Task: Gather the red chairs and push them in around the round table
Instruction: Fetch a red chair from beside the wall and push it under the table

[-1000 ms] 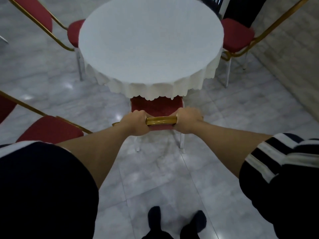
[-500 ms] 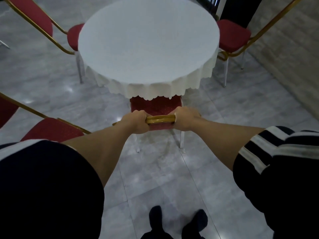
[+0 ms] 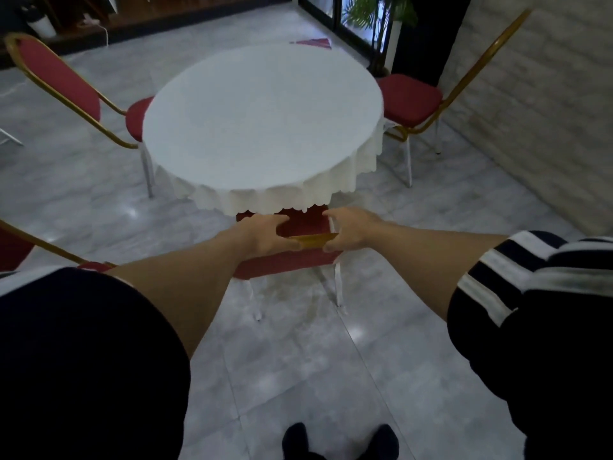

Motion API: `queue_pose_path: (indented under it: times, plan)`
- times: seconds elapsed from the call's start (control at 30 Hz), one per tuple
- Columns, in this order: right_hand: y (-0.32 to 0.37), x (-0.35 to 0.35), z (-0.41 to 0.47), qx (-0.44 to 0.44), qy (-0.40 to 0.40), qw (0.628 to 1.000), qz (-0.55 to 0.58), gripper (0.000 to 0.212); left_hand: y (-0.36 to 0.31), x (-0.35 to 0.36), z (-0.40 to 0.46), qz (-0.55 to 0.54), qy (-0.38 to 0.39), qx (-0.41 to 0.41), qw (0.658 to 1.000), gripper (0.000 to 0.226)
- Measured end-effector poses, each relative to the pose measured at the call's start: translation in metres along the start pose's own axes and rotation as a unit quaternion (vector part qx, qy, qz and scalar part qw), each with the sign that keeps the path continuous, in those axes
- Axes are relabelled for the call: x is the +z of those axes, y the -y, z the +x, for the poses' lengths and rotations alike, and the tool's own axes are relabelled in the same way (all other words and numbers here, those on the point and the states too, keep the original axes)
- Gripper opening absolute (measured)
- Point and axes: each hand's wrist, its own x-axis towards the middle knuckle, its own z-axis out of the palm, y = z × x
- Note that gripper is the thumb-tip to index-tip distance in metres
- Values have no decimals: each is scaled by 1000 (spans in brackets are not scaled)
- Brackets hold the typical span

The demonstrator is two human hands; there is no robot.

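Note:
The round table point(image 3: 262, 121) wears a white scalloped cloth. A red chair point(image 3: 288, 260) stands at its near edge, seat partly under the cloth, its gold top rail toward me. My left hand point(image 3: 262, 237) and my right hand point(image 3: 348, 230) sit at the two ends of that rail, fingers spread apart and loosened around it. A second red chair point(image 3: 59, 78) stands at the table's left with its seat under the edge. A third red chair point(image 3: 411, 97) stands at the right. A fourth red chair point(image 3: 13, 247) shows partly at the left edge, apart from the table.
A pale stone wall point(image 3: 537, 111) runs along the right, close behind the right chair. A potted plant point(image 3: 374, 14) and a glass door stand at the back. A dark low cabinet point(image 3: 132, 18) lines the far left. My feet point(image 3: 338, 439) are on grey marble floor.
Both hands have loosened from a closed grip on the gold rail to spread fingers. The view has tilted up, showing more of the room behind the table.

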Motion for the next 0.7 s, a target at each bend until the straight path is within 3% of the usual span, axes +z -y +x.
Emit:
queue_pose_path:
  times: [0.1, 0.33, 0.47, 0.57, 0.7]
  plan:
    - [-23, -33, -14, 0, -32, 999, -4, 104, -38, -20, -5, 12, -20, 14, 1000, 116]
    - [-111, -113, -58, 21, -109, 994, -8, 105, -153, -56, -3, 72, -88, 61, 992, 90]
    - [-164, -155, -86, 24, -151, 988, -5, 105, -218, -69, 7, 111, -117, 90, 983, 94]
    - [-198, -182, -107, 50, -164, 985, 0, 124, -268, -79, 22, 130, -129, 113, 977, 96]
    - [-250, -219, -119, 81, -192, 978, -8, 119, -337, -90, 55, 142, -139, 155, 968, 99]
